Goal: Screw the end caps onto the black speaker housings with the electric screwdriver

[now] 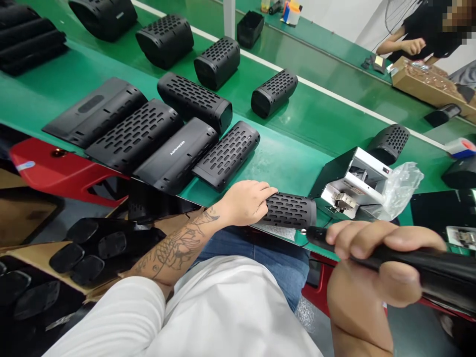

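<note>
My left hand [245, 202] grips the near end of a black speaker housing [290, 210] with rows of oval slots, fingers closed over its edge. The housing lies at the green bench's front edge, on a sheet of bubble wrap [278, 231]. In my right hand [386, 258] is a black electric screwdriver [320, 235], held level with the fingers wrapped round its body. A small shiny piece, perhaps a screw, shows at its tip, close by the housing's lower right corner. Whether the tip touches the housing I cannot tell.
Several similar housings [228, 153] lie on the bench to the left. More stand on the green conveyor [320, 94] behind. A screw feeder [351, 188] with clear plastic [403, 191] sits at right. Boxed black parts [80, 253] are lower left. Across the line works another person [424, 39].
</note>
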Action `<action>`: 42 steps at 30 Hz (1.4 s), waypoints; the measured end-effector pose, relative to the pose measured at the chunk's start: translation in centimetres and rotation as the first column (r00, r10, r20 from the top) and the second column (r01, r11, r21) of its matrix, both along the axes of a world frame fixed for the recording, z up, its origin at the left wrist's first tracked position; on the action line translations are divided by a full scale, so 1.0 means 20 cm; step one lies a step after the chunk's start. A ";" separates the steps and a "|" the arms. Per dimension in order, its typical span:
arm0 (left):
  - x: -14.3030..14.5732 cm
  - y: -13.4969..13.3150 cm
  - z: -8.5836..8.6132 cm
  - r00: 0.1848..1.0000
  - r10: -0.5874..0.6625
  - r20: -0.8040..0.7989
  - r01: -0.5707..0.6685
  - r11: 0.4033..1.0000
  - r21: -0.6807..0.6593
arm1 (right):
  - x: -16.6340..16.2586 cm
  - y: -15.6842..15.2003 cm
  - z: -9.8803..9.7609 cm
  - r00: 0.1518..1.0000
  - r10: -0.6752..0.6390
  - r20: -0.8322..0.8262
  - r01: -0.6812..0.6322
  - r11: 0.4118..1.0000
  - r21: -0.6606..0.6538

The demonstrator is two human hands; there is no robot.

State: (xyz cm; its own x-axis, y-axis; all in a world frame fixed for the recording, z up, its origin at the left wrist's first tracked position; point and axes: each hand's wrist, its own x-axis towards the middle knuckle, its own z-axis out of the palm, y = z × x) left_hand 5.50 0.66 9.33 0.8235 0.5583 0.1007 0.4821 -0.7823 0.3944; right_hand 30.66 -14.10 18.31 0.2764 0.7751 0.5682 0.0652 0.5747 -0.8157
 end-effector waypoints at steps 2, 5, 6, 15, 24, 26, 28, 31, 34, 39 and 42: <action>0.00 0.00 0.00 1.000 0.001 0.005 -0.001 1.000 0.001 | -0.13 0.01 -0.01 0.997 0.070 -0.036 -0.072 0.996 -0.049; 0.00 -0.01 0.02 1.000 -0.004 0.004 0.004 1.000 -0.003 | -0.26 0.09 -0.03 0.984 0.177 -0.033 -0.179 0.982 -0.061; 0.00 -0.01 0.02 1.000 -0.005 0.002 0.005 1.000 -0.007 | -0.28 0.12 -0.04 0.980 0.198 -0.025 -0.199 0.978 -0.055; 0.01 -0.01 0.06 0.999 0.020 -0.046 -0.023 0.997 -0.076 | -0.31 0.21 -0.08 0.947 0.316 0.052 -0.315 0.948 -0.035; 0.02 -0.01 0.07 0.999 0.034 -0.038 -0.038 0.994 -0.098 | -0.27 0.19 -0.16 0.925 0.380 0.015 -0.378 0.922 -0.077; 0.02 -0.01 0.06 0.999 0.043 -0.030 -0.046 0.994 -0.096 | -0.27 0.17 -0.18 0.914 0.405 0.013 -0.401 0.909 -0.112; 0.02 -0.01 0.05 0.998 0.051 -0.031 -0.054 0.994 -0.095 | -0.27 0.15 -0.17 0.910 0.414 0.016 -0.408 0.903 -0.132; 0.01 -0.01 0.03 0.997 0.066 -0.033 -0.069 0.993 -0.100 | -0.21 0.15 -0.11 0.939 0.343 -0.020 -0.343 0.934 -0.100; 0.01 -0.01 0.03 0.997 0.078 -0.026 -0.080 0.991 -0.110 | -0.05 0.19 -0.04 0.995 0.095 0.029 -0.097 0.994 0.056; 0.02 -0.01 0.04 0.994 0.107 -0.008 -0.107 0.986 -0.127 | 0.32 0.33 -0.08 0.706 -0.708 -0.009 0.700 0.696 0.158; 0.02 0.00 0.01 0.993 0.115 0.026 -0.110 0.985 -0.134 | 0.44 0.36 -0.16 0.663 -0.748 -0.022 0.747 0.659 0.089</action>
